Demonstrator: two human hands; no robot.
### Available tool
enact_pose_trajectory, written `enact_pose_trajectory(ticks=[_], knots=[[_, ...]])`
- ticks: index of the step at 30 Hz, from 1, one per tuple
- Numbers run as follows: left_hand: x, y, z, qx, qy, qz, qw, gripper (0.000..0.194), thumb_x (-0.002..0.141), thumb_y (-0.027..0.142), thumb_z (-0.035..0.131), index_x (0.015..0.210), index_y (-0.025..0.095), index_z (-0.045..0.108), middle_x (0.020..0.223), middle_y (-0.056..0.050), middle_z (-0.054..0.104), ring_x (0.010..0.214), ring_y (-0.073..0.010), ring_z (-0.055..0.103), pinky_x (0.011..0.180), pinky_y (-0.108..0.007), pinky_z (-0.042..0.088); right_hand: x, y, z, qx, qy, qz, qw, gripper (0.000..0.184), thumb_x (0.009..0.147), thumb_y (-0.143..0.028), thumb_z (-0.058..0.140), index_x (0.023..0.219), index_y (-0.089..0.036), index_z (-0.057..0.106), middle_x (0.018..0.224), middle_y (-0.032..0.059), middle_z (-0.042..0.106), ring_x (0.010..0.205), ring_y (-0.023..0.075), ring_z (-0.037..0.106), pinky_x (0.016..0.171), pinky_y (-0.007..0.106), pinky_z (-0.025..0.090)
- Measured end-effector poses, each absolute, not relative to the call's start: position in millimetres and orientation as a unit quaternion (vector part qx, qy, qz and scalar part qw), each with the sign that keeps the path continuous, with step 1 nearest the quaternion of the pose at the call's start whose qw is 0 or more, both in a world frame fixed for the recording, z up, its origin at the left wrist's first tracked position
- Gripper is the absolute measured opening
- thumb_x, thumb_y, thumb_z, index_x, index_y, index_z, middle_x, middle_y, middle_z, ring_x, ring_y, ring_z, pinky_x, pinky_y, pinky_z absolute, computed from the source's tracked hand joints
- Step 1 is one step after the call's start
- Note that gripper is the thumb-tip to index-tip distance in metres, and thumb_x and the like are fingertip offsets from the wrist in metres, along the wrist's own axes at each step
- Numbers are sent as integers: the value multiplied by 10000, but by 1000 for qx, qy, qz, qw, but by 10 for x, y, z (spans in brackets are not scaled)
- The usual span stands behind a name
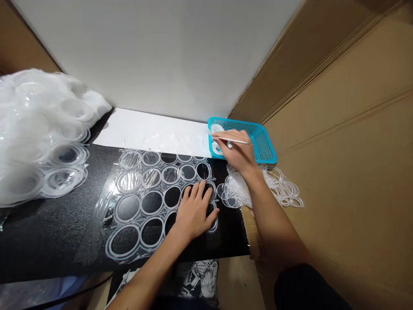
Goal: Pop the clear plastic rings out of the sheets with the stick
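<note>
My left hand [194, 210] lies flat, fingers spread, on a clear plastic sheet [141, 217] of round ring shapes set in rows on the black tabletop. My right hand [240, 153] is closed around a slim white pen-like tool [234, 140]; its tip is too small to make out. That hand is over the left end of a turquoise plastic basket [266, 148]. Inside the basket, white round pieces [217, 128] lie partly hidden by my fingers. Below my right wrist is a loose pile of thin clear rings [234, 189].
A large heap of stacked ring sheets [41, 137] stands at the left. A white board strip [145, 127] runs along the wall behind the sheet. Cardboard [348, 142] walls off the right side. A black tabletop [58, 232] extends in front of the heap.
</note>
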State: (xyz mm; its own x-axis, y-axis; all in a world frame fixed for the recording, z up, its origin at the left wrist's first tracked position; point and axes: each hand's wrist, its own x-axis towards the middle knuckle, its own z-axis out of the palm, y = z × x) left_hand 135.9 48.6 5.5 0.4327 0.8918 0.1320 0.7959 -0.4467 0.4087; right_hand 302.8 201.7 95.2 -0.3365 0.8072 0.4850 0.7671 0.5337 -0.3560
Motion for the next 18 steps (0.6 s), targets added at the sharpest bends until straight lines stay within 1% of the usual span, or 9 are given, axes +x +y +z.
enact_pose_trajectory(ticks=[4, 6, 7, 9, 12, 13, 15, 16, 18], knots=[[1317, 454, 110, 835, 494, 174, 170, 520, 1013, 481, 540, 1413, 149, 550, 1593, -197, 466, 1432, -381, 457, 1164, -572, 389, 3588, 1187, 1052, -612, -725, 81, 307, 233, 1002, -418, 619, 986, -297, 817, 1064, 20, 820, 1080, 280, 736, 1026, 473, 512], [1265, 401, 156, 834, 480, 186, 198, 506, 1023, 440, 535, 1424, 132, 527, 1609, -206, 433, 1457, -370, 429, 1185, -559, 383, 3906, 774, 1018, -665, -679, 123, 286, 242, 965, -457, 645, 985, -291, 820, 1063, 28, 823, 1067, 282, 755, 996, 447, 558], [1231, 369, 182, 833, 473, 194, 210, 490, 1026, 409, 533, 1430, 132, 516, 1612, -203, 423, 1469, -360, 414, 1197, -551, 378, 4051, 603, 997, -683, -666, 138, 265, 265, 952, -475, 644, 988, -283, 822, 1102, 40, 820, 1100, 293, 752, 1001, 450, 566], [1149, 311, 228, 831, 465, 211, 220, 456, 1027, 349, 532, 1435, 148, 504, 1605, -187, 425, 1482, -341, 396, 1219, -544, 361, 4277, 353, 976, -713, -646, 143, 231, 310, 928, -502, 632, 960, -265, 829, 1164, 67, 806, 1138, 325, 745, 973, 467, 590], [1027, 275, 254, 824, 479, 227, 202, 443, 1025, 317, 530, 1434, 150, 502, 1571, -177, 457, 1474, -337, 398, 1234, -550, 343, 4356, 223, 1016, -744, -629, 102, 199, 312, 902, -499, 633, 905, -264, 838, 1168, 95, 801, 1093, 360, 759, 920, 500, 610], [992, 278, 246, 821, 489, 227, 191, 441, 1025, 319, 528, 1428, 139, 506, 1564, -184, 462, 1467, -343, 403, 1229, -555, 347, 4294, 244, 1034, -745, -630, 85, 203, 297, 902, -487, 641, 909, -267, 840, 1156, 99, 804, 1085, 361, 760, 937, 510, 604], [932, 292, 207, 815, 509, 219, 170, 436, 1026, 323, 524, 1413, 123, 520, 1560, -197, 466, 1452, -357, 414, 1214, -571, 357, 4038, 377, 1034, -723, -640, 75, 250, 261, 925, -458, 654, 939, -273, 837, 1134, 93, 810, 1098, 340, 755, 1001, 506, 579], [907, 298, 180, 812, 518, 214, 161, 433, 1026, 325, 525, 1408, 120, 527, 1561, -198, 469, 1446, -360, 421, 1207, -574, 363, 3856, 482, 1004, -697, -652, 92, 285, 245, 943, -442, 654, 966, -275, 832, 1126, 84, 812, 1113, 320, 749, 1028, 492, 566], [864, 300, 121, 812, 529, 203, 142, 435, 1030, 333, 522, 1412, 127, 534, 1569, -188, 476, 1441, -354, 433, 1199, -568, 371, 3445, 740, 874, -613, -685, 181, 351, 211, 972, -409, 657, 998, -284, 825, 1084, 57, 815, 1058, 260, 755, 993, 430, 581]])
